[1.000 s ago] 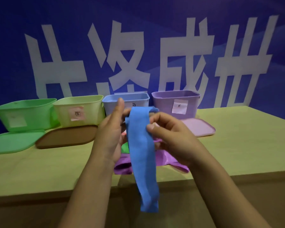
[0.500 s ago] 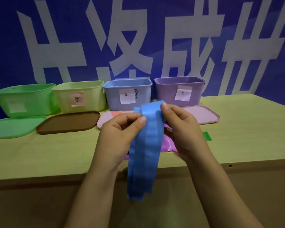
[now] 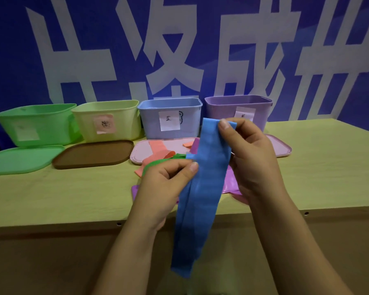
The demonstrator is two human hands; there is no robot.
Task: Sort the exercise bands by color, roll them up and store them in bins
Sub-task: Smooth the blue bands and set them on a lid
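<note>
Above the table's (image 3: 307,167) near edge, I see the blue band (image 3: 202,188) hanging; right hand (image 3: 249,158) pinches its top, left hand (image 3: 166,184) pinches its side. Behind, along the far edge, stand four bins, blue bin (image 3: 170,118) among them.

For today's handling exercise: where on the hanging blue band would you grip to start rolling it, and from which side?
Grip the blue band at its top end, where the right hand already pinches it, coming from either edge. It hangs flat and limp, so only the held top stays steady.
</note>
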